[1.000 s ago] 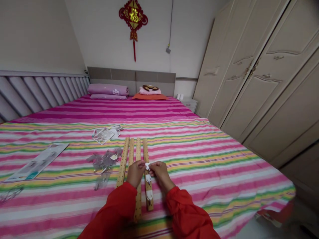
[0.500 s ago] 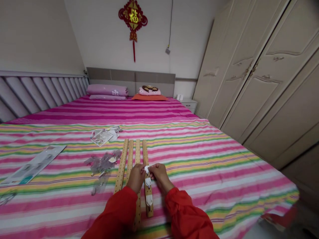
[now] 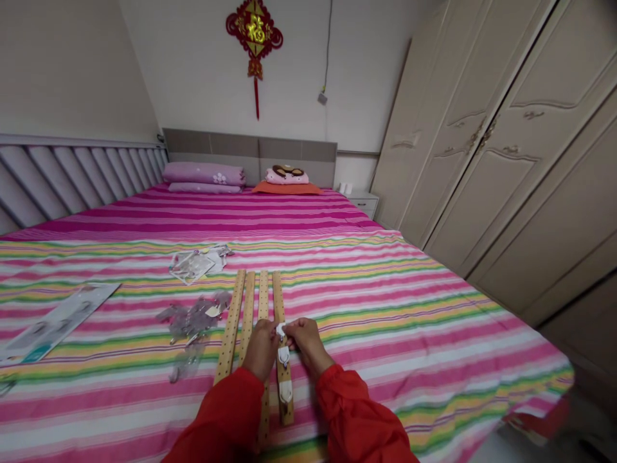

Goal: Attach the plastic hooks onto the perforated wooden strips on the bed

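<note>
Both hands meet over the rightmost perforated wooden strip (image 3: 278, 299). My left hand (image 3: 261, 347) is closed, its fingertips at the left edge of a small white hook (image 3: 281, 331) on the strip. From the other side, my right hand (image 3: 305, 342) pinches the same hook. Nearer to me on this strip sit a second white hook (image 3: 283, 355) and a third white hook (image 3: 286, 391), each with a metal end. More perforated strips lie side by side to the left, including a wide strip (image 3: 230, 331); my left hand and sleeve partly cover them.
Left of the strips lies a heap of clear plastic pieces with metal hooks (image 3: 193, 318). Beyond it are crumpled clear packets (image 3: 195, 263). A long packaging card (image 3: 62, 321) lies farther left. Striped cloth (image 3: 409, 334) covers the bed; a wardrobe (image 3: 506, 167) stands on the right.
The view has shifted slightly, so the bed and strips appear a little farther left. Both hands stay at the same hook, with barely any finger movement.
</note>
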### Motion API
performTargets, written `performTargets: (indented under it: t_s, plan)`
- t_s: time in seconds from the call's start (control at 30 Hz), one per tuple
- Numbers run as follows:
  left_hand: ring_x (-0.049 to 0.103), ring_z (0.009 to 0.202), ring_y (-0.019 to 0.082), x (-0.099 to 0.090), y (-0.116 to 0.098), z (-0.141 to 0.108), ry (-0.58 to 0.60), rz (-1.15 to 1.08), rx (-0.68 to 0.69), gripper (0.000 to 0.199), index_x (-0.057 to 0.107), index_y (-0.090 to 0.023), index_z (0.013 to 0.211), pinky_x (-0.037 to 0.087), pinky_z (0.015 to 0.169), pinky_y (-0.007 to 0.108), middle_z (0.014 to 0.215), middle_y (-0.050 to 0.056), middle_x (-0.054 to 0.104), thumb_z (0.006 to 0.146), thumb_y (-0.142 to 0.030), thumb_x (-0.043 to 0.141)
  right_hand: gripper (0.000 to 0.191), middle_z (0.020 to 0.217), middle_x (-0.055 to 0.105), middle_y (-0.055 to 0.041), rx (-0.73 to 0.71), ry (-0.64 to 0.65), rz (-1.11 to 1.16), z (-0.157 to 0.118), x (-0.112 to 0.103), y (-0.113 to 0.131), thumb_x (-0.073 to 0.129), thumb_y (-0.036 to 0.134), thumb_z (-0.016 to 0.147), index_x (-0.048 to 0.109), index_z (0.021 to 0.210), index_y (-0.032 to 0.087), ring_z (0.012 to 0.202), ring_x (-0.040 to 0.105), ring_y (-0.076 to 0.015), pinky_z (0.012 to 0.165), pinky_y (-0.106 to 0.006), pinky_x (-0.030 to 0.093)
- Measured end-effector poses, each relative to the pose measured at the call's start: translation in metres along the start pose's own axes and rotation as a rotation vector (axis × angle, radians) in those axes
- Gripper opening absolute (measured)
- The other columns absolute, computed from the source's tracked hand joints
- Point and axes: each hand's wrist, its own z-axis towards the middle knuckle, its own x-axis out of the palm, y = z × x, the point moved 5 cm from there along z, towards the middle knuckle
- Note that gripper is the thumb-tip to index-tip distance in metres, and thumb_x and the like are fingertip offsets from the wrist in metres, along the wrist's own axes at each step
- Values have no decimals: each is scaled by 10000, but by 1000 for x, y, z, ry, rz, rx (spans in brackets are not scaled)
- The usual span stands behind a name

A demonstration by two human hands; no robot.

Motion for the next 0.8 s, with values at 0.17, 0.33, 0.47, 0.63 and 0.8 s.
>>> performTargets:
  t_s: [0.17,0.33,0.47,0.63,0.8]
  plan:
    - [562,778,172,1,1,1,5,31,0,248,689,-142,813,471,759,304,802,60,565,726,-31,484,166,307,502,53,33,-9,-11,4,-2,-4,660,131,575,520,503,187,287,446,-92,301,-182,330]
    - [568,818,177,4,0,0,32,46,2,258,688,-132,848,476,782,307,832,69,577,727,-33,483,206,294,503,47,38,8,-26,5,-2,-4,705,155,570,513,504,184,261,424,-88,284,-177,300]
    - [569,932,188,1,-8,-5,12,119,65,346,670,-134,995,465,846,323,954,93,619,775,-37,420,221,303,504,47,35,29,-25,4,-3,-2,731,189,569,526,490,170,262,415,-72,284,-165,290]
    - [457,1190,268,-3,-20,-17,81,371,54,462,608,-181,1184,373,957,433,1249,97,590,799,-42,393,279,315,489,41,22,24,-9,4,-3,-3,695,235,636,498,448,176,273,422,-66,281,-162,275]
    - [380,1275,320,-5,-28,-21,216,489,56,522,559,-232,1260,283,992,529,1321,71,555,811,-41,375,301,300,458,56,-14,-23,-1,8,-2,-7,691,216,626,444,454,201,252,382,-63,268,-174,220]
